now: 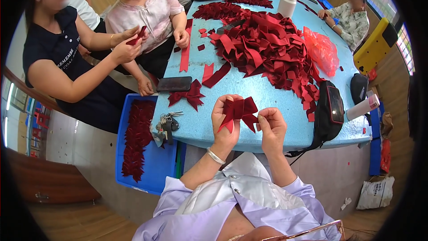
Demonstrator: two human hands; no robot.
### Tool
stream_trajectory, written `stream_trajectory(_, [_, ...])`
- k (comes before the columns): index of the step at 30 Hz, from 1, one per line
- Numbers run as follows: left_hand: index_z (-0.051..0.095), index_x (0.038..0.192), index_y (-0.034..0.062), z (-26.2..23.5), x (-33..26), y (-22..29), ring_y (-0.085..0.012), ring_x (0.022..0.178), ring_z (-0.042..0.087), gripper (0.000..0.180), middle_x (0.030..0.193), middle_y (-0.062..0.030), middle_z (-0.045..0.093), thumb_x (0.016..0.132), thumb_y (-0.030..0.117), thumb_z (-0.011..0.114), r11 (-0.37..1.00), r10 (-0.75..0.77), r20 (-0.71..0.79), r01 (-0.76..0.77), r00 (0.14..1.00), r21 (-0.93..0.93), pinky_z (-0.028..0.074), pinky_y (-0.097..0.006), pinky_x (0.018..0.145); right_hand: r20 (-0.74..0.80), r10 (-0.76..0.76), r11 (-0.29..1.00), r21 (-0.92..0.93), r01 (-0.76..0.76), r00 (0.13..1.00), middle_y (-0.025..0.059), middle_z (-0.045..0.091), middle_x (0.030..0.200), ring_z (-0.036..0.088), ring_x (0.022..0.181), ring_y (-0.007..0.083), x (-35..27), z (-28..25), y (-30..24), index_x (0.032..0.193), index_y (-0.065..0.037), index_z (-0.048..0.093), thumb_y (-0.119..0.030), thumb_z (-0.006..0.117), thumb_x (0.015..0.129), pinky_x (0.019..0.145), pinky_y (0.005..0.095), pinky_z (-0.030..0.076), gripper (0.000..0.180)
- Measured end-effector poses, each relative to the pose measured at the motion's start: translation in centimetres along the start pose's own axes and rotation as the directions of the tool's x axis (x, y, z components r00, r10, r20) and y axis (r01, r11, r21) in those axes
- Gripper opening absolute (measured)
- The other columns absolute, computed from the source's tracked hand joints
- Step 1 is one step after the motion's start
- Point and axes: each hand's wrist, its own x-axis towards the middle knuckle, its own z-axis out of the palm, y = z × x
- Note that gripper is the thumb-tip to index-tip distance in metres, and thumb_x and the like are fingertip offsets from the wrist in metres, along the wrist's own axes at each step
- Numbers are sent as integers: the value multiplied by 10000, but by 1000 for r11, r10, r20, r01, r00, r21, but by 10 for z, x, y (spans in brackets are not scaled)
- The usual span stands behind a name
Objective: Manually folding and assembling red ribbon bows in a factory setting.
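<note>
A dark red ribbon bow is held up over the near edge of the light blue table. My left hand grips the bow from behind on its left side, a silver bangle on that wrist. With thumb and finger pinched together, my right hand holds the bow's right tail. A finished-looking bow lies on the table to the left, touching a black phone. Beyond my hands rises a big heap of red ribbon pieces, with two loose ribbon strips at its near left.
A blue crate with rows of bows stands at the left, beside keys. A black bag, a pink-white bottle, a red plastic bag and a white bottle are on the table. Co-workers sit around it.
</note>
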Motion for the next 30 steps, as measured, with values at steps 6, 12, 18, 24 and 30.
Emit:
stream_trajectory(6, [549, 1009, 22, 5, -3, 6, -154, 928, 599, 125, 1003, -91, 612, 890, 47, 581, 994, 32, 61, -38, 998, 106, 516, -301, 844, 59, -204, 931, -296, 213, 977, 58, 581, 918, 536, 748, 143, -4, -4, -13, 973, -13, 561, 44, 576, 826, 637, 247, 431, 159])
stream_trajectory(12, [531, 991, 19, 11, -5, 11, -131, 922, 575, 237, 1012, -76, 589, 794, -95, 465, 936, 70, 161, -120, 985, 330, 496, -283, 860, 544, -602, 287, -536, 794, 584, 128, 567, 1001, 559, 910, 306, 9, 22, -60, 944, -12, 618, 28, 619, 631, 713, 357, 454, 315])
stream_trajectory(18, [531, 994, 15, 11, -6, 11, -124, 914, 568, 254, 999, -74, 590, 786, -109, 453, 937, 30, 132, -73, 991, 341, 499, -262, 818, 648, -580, 172, -494, 852, 493, 122, 572, 996, 574, 891, 295, 17, 25, -46, 915, -22, 641, -43, 635, 579, 706, 390, 463, 336])
stream_trajectory(24, [535, 999, 12, 8, -9, 17, -113, 880, 562, 270, 985, -68, 590, 777, -116, 450, 906, 22, 131, -75, 991, 416, 509, -243, 757, 642, -591, 256, -425, 868, 488, 102, 577, 933, 596, 830, 285, 18, 34, -54, 888, -11, 621, -66, 637, 570, 648, 379, 465, 324])
stream_trajectory(30, [547, 982, 14, 5, -5, 8, -100, 843, 562, 222, 959, -51, 607, 799, -98, 492, 883, 68, 79, -97, 995, 459, 504, -238, 752, 613, -622, 247, -436, 865, 487, 128, 580, 900, 584, 741, 291, 24, 27, -42, 873, -3, 605, -12, 642, 604, 586, 362, 466, 272])
